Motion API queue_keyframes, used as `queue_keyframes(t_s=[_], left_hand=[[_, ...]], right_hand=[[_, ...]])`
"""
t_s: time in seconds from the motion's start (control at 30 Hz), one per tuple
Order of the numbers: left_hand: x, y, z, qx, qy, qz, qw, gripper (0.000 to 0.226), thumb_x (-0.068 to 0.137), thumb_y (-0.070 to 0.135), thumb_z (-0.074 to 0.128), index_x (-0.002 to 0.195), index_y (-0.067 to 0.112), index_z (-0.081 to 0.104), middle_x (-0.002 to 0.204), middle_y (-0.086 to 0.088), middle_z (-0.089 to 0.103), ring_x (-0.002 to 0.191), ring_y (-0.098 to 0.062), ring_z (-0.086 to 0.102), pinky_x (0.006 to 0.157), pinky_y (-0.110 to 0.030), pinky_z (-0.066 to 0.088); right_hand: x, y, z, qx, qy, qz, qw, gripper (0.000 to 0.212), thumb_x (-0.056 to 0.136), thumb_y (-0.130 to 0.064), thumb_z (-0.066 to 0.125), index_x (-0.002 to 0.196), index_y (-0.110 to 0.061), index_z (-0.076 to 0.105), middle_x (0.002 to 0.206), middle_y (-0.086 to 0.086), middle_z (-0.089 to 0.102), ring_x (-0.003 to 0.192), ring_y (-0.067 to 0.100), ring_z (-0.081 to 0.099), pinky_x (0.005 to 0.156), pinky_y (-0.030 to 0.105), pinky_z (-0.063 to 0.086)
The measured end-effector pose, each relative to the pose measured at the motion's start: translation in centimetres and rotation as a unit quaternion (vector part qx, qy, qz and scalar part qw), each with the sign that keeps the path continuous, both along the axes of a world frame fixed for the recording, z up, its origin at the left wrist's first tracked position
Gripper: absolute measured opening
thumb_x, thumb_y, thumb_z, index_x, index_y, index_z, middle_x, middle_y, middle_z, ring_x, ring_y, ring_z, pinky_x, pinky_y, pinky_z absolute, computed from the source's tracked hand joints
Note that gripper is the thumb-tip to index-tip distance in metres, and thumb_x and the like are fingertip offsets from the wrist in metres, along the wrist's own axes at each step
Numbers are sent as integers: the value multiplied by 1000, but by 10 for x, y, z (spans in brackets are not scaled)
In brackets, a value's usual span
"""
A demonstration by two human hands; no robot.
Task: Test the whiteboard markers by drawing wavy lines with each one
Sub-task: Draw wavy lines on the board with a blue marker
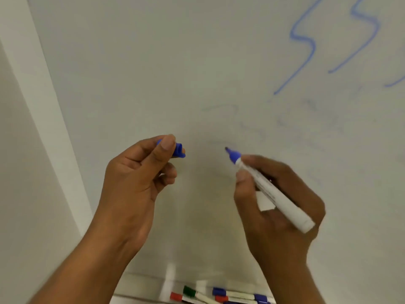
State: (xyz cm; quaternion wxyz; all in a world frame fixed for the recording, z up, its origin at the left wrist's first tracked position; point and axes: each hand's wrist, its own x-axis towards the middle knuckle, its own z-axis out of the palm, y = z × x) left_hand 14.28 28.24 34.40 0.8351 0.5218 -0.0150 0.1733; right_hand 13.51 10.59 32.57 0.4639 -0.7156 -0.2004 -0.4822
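Two bare hands work before the whiteboard (153,73) in the head view: the right hand (282,194) grips an uncapped blue marker (269,187) with its tip clear of the board, while the left hand (135,178) pinches its blue cap (178,150). Blue wavy lines (306,47) already stand upper right, so recapping seems in hand, which calls for bringing tip and cap together, then choosing another from the spare markers (219,296) in the tray below.

Both hands raised, left hand (140,172) and right hand (282,200) fingers curled, pinching.
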Motion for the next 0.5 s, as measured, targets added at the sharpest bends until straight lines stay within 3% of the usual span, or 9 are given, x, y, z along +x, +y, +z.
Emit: queue_keyframes(t_s=[0.13, 0.23, 0.37, 0.5], left_hand=[[5, 15, 5, 11, -14, -38, 999, 26, 66, 44, 75, 82, 25, 83, 85, -1, 75, 63, -16, 52, 69, -27, 53], [9, 21, 7, 15, -22, -64, 998, 26, 65, 42, 75, 83, 24, 83, 84, -3, 75, 61, -16, 53, 65, -25, 55], [12, 26, 6, 13, -26, -83, 996, 27, 64, 42, 75, 82, 24, 83, 84, -5, 75, 61, -16, 54, 63, -24, 56], [14, 30, 3, 6, -24, -91, 996, 27, 65, 41, 76, 83, 23, 83, 84, -6, 75, 61, -16, 54, 62, -23, 55]], right_hand=[[18, 21, 18, 42, -46, -64, 996, 14, 94, -15, 75, 105, -21, 71, 87, -12, 71, 72, 10, 69, 66, 22, 53], [33, 29, 27, 82, -54, -91, 991, 9, 93, -11, 77, 102, -12, 74, 85, -8, 72, 72, 14, 70, 64, 32, 56], [41, 46, 26, 28, -78, -117, 990, 8, 94, -10, 76, 100, -5, 77, 82, 2, 72, 69, 10, 66, 66, 20, 51], [38, 42, 10, -27, -69, -140, 987, 6, 92, -9, 76, 97, -4, 77, 81, 3, 73, 70, 12, 68, 66, 23, 52]])
